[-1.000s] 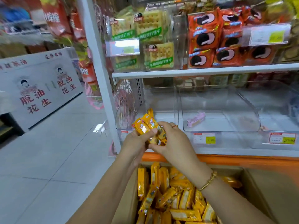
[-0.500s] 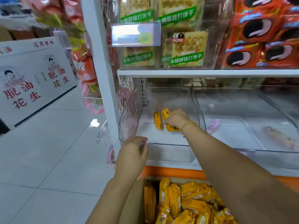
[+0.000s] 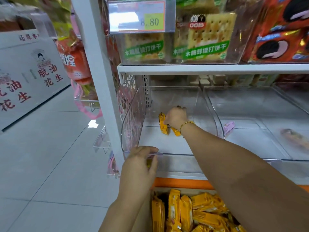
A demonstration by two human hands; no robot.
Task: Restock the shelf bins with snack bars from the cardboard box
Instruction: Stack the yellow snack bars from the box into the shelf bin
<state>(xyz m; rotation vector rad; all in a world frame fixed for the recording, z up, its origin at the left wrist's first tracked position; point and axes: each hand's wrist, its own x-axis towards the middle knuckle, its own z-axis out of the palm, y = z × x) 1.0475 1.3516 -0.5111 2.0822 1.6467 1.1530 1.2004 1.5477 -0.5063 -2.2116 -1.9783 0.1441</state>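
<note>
At twelve o'clock we are seeing square cracker packs with green bands (image 3: 205,39) sitting behind a white and yellow price tag reading 8.80 (image 3: 142,16). At two o'clock red-orange packs printed with dark sandwich cookies (image 3: 280,34) are stacking up. At nine o'clock a white panel with red Chinese characters (image 3: 25,77) is standing on the pale grey tiled floor (image 3: 50,156). At eleven o'clock orange snack bags (image 3: 75,64) are hanging beside a white metal upright (image 3: 98,72).
</note>
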